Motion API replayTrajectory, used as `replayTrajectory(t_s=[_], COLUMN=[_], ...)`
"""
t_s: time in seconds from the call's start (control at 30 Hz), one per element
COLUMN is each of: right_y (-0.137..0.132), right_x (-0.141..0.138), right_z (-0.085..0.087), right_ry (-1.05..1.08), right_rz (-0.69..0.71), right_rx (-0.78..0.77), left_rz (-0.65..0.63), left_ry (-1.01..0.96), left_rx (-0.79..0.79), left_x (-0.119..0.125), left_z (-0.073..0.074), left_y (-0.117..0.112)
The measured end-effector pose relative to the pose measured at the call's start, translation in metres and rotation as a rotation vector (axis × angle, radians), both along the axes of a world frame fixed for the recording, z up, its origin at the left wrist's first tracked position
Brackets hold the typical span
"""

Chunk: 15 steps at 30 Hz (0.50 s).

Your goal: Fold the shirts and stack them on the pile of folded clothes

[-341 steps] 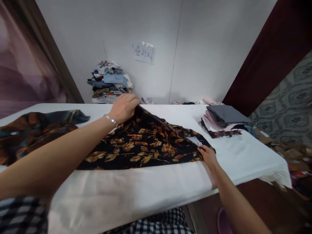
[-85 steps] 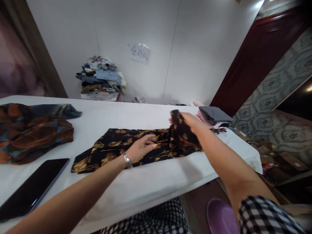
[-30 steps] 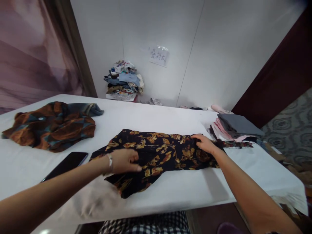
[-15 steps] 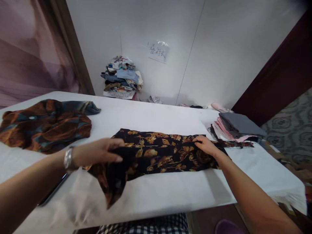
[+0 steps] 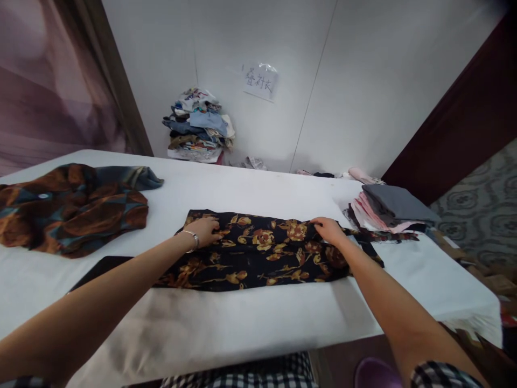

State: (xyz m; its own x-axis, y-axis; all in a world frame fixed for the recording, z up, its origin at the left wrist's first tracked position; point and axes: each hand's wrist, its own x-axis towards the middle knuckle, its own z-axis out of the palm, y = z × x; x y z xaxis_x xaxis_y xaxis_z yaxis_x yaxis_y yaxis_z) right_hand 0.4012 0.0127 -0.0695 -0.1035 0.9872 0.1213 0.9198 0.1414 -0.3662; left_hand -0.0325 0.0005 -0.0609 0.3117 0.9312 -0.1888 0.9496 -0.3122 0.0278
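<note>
A black shirt [image 5: 258, 258] with gold and brown flowers lies on the white table in front of me, folded into a long strip running left to right. My left hand [image 5: 204, 231], with a silver bracelet at the wrist, is closed on the cloth near the strip's left end. At the upper right part of the strip, my right hand [image 5: 329, 231] pinches the fabric between thumb and fingers. Part of the shirt's left end is hidden behind my left forearm. A narrow dark piece of cloth stretches out past the right end.
A crumpled brown and teal garment [image 5: 76, 210] lies at the left. Folded clothes [image 5: 398, 205] are stacked at the right. A dark flat object [image 5: 100, 269] sits partly under my left forearm. Behind the white table [image 5: 250, 188] rises a clothes pile [image 5: 200, 124], with a paper sign [image 5: 260, 82] on the wall.
My left hand has moved right and away from me, laying the raised left end of the shirt flat. My right hand has shifted slightly left along the upper edge.
</note>
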Motion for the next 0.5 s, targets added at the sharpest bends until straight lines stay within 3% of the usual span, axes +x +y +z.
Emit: replayTrajectory(t_s=[0.1,0.23,0.33,0.43,0.5], right_y=[0.007,0.011,0.001,-0.016,-0.028], right_x=[0.004,0.005,-0.004,-0.027,-0.045], right_z=[0.002,0.0,-0.004,-0.007,-0.011], right_ry=[-0.002,-0.036,-0.039,-0.024,-0.022], right_rz=[-0.077,-0.141,-0.149,-0.02,0.126], right_rx=[0.072,0.067,0.142,0.335,0.395], left_rz=[0.062,0.013,0.011,0.054,0.063], left_ry=[0.021,-0.011,0.03,0.021,-0.062], left_rx=[-0.009,0.028,-0.035,-0.102,0.009], left_x=[0.0,0.002,0.0,-0.007,-0.009], left_z=[0.007,0.021,0.022,0.017,0.013], left_y=[-0.009,-0.024,-0.035,-0.033,-0.025])
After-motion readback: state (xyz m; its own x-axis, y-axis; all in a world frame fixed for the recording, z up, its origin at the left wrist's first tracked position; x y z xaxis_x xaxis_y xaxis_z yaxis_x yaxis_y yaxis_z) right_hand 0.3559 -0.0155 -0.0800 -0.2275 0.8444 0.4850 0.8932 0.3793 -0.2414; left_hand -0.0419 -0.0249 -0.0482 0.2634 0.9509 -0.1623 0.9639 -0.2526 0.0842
